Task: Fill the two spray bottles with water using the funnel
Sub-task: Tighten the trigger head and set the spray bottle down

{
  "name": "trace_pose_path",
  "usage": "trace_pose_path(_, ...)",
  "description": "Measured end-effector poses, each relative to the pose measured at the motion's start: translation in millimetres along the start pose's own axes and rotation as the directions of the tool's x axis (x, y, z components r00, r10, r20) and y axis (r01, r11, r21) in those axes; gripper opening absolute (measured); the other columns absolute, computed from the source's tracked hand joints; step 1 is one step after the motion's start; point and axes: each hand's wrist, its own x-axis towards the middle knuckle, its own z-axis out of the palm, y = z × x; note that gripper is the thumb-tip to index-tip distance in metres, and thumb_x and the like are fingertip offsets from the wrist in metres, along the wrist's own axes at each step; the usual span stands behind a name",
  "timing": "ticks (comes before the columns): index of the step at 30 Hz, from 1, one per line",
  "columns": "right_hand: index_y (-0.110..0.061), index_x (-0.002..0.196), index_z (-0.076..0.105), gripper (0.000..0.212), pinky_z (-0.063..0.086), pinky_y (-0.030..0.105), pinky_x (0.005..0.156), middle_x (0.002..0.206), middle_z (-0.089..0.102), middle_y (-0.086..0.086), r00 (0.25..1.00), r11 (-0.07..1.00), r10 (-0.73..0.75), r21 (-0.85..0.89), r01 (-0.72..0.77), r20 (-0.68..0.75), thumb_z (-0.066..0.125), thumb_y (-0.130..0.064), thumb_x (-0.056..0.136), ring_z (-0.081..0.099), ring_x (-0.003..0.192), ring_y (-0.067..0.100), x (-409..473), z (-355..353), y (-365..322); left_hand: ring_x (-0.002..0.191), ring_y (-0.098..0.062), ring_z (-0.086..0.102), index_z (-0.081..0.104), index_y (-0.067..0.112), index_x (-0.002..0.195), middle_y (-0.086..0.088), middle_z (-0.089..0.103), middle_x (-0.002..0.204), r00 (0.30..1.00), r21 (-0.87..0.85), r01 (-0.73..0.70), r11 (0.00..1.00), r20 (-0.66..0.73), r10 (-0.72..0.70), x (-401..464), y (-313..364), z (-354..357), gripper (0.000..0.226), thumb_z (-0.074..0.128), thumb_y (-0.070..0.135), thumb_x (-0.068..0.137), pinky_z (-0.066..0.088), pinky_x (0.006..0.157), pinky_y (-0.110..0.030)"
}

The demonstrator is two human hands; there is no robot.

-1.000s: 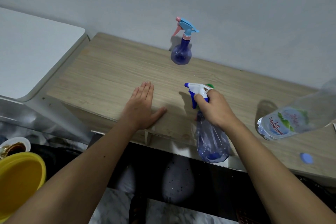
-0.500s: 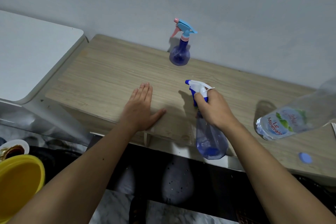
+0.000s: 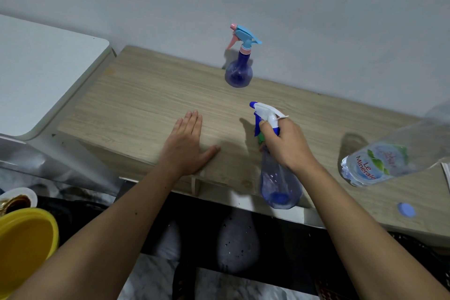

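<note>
Nearest to us, the right hand (image 3: pixel 289 146) is closed around the neck of a clear spray bottle (image 3: pixel 278 182) at the near edge of the wooden table (image 3: pixel 146 105). The left hand (image 3: pixel 186 147) lies flat and released on the table, holding nothing. A water bottle (image 3: pixel 379 161) stands at the right. Far, beside the wall, we see the 2nd spray bottle (image 3: pixel 238 70), upright.

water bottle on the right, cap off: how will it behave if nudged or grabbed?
The water bottle looks like thin clear plastic, so it would probably dent under a firm squeeze. Its blue cap lies apart on the wooden table, so tipping would likely spill. It stands tall near the table's front edge; a push might topple it.
</note>
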Motion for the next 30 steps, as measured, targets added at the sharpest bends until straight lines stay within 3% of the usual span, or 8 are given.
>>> trace_pose_path(3,-0.047,0.120,0.068,0.038,0.051,0.035,0.069,0.074,0.066,-0.001,1.000,1.000,-0.030,-0.010,0.030,0.008,0.045,-0.025,0.098,0.064,0.067,0.029,2.5,1.7,3.8,0.163,-0.034,0.020,0.026,-0.004,0.164,-0.023,0.024,0.173,1.000,-0.009,-0.002,1.000,-0.002,0.002,0.0,0.2,-0.2,0.112,0.029,0.082,0.095,0.014,0.134,-0.047)
trace_pose_path(8,-0.051,0.131,0.062,0.038,0.059,0.040,0.076,0.084,0.070,-0.003,1.000,1.000,0.000,-0.003,0.000,0.009,0.047,-0.032,0.100,0.070,0.066,0.023,2.6,2.3,6.3,0.164,-0.033,0.018,0.025,-0.004,0.165,-0.023,0.023,0.174,1.000,-0.006,0.000,1.000,0.004,0.000,-0.3,0.6,-0.7,0.111,0.029,0.082,0.094,0.012,0.134,-0.046)
trace_pose_path(13,-0.059,0.106,0.065,0.024,0.063,0.051,0.078,0.086,0.073,-0.003,1.000,0.996,0.021,0.090,-0.022,0.012,0.051,-0.040,0.100,0.073,0.066,0.022,1.2,0.5,7.0,0.163,-0.034,0.019,0.025,-0.004,0.165,-0.022,0.023,0.174,1.000,-0.025,0.007,1.000,0.007,-0.007,-0.1,1.2,-1.0,0.113,0.028,0.083,0.093,0.013,0.134,-0.047)
trace_pose_path(15,-0.057,0.108,0.066,0.024,0.063,0.046,0.078,0.085,0.074,-0.003,1.000,0.995,0.013,0.099,-0.012,-0.007,0.051,-0.040,0.101,0.072,0.071,0.021,0.0,-1.5,7.7,0.164,-0.034,0.018,0.024,-0.003,0.165,-0.022,0.022,0.174,1.000,-0.027,0.009,1.000,0.013,-0.009,-0.2,0.7,-0.8,0.113,0.027,0.084,0.093,0.013,0.134,-0.048)
trace_pose_path(20,-0.020,0.111,0.076,0.024,0.050,0.026,0.072,0.078,0.077,0.001,0.997,0.990,-0.004,0.140,0.015,-0.080,0.054,-0.030,0.107,0.071,0.069,0.004,-2.6,-12.2,10.4,0.165,-0.030,0.011,0.018,-0.001,0.167,-0.019,0.015,0.177,0.999,-0.008,0.021,1.000,0.050,-0.020,-0.4,1.8,-3.7,0.113,0.021,0.085,0.093,0.008,0.135,-0.045)
trace_pose_path(23,-0.027,0.115,0.073,0.019,0.052,0.032,0.071,0.082,0.077,0.007,0.991,0.981,-0.016,0.190,0.041,-0.133,0.058,-0.034,0.106,0.072,0.076,0.020,-3.1,-21.1,13.8,0.166,-0.028,0.008,0.015,0.000,0.168,-0.018,0.013,0.177,0.998,-0.009,0.028,1.000,0.064,-0.028,-0.9,2.8,-4.6,0.113,0.021,0.084,0.092,0.007,0.135,-0.045)
trace_pose_path(27,-0.032,0.107,0.072,0.008,0.052,0.027,0.074,0.092,0.077,0.002,0.978,0.963,-0.027,0.256,0.080,-0.205,0.066,-0.035,0.104,0.069,0.083,0.013,-4.5,-32.3,15.6,0.166,-0.027,0.005,0.011,0.002,0.169,-0.016,0.009,0.178,0.996,-0.011,0.032,0.999,0.080,-0.031,-1.5,2.6,-6.6,0.112,0.022,0.084,0.093,0.006,0.135,-0.044)
trace_pose_path(30,-0.023,0.122,0.073,0.022,0.052,0.020,0.075,0.095,0.069,-0.007,0.968,0.933,-0.018,0.345,0.106,-0.250,0.074,-0.027,0.100,0.066,0.086,0.008,-8.0,-39.5,15.5,0.166,-0.026,0.001,0.006,0.004,0.170,-0.014,0.004,0.179,0.993,-0.001,0.038,0.999,0.109,-0.037,-0.9,3.8,-9.3,0.113,0.018,0.086,0.092,0.004,0.135,-0.044)
